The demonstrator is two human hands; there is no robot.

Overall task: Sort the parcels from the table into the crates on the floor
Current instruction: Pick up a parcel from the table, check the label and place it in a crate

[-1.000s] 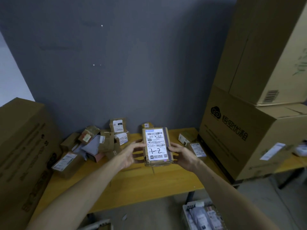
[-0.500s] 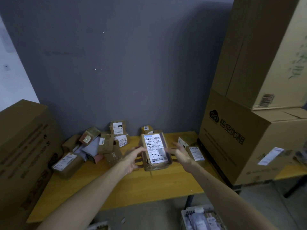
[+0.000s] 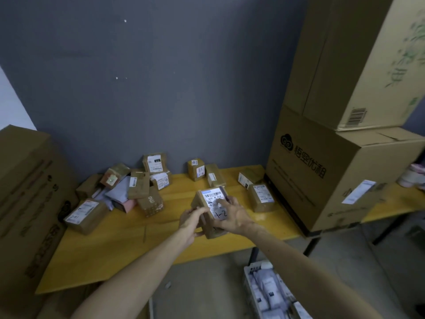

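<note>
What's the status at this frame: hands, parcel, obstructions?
Left hand and right hand both grip the 1-2 parcel over the table. Crate below right. Nothing blocking.

The room is dim and bluish, the grey wall (image 3: 161, 88) darkest toward the upper left of the frame. The yellow surface (image 3: 128, 245) takes soft light with faint glare at its right. Wide-angle bending tilts the stacked cartons (image 3: 340, 88) at the right edge. Detail is soft, grainy throughout.

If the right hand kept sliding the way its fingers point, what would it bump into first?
Probably the tan parcel standing behind the held parcel. The right hand points up-left toward it, though depth is unclear.
</note>
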